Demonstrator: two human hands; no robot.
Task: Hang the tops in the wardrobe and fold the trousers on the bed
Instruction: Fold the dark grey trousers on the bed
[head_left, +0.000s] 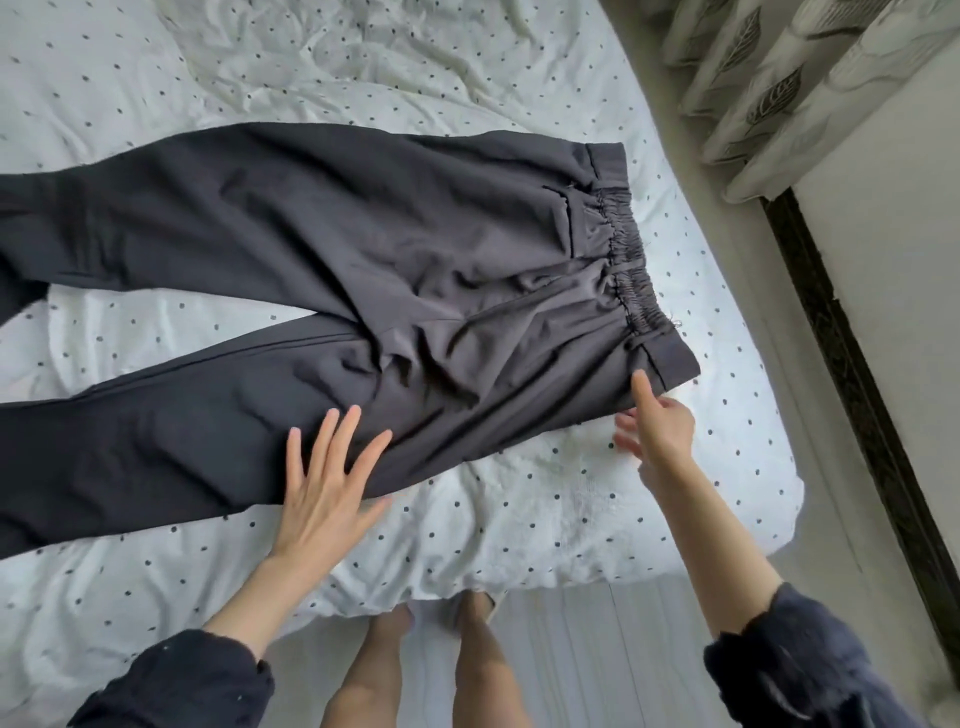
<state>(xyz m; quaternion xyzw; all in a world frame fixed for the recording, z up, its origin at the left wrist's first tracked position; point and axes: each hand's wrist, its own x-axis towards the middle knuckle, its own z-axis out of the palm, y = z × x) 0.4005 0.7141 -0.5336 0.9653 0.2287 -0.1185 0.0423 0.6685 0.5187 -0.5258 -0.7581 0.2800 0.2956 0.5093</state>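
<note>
Dark grey trousers lie spread flat on the bed, elastic waistband to the right, both legs running off to the left. My left hand rests flat with fingers spread on the lower edge of the near leg. My right hand reaches with straight fingers to the near corner of the waistband, its fingertip touching the fabric. Neither hand grips anything. No tops or wardrobe are in view.
The bed has a rumpled white cover with small dark dots. Its corner is at the right, beside pale flooring. A leaf-patterned curtain hangs at the upper right next to a dark-framed panel. My legs stand at the bed's edge.
</note>
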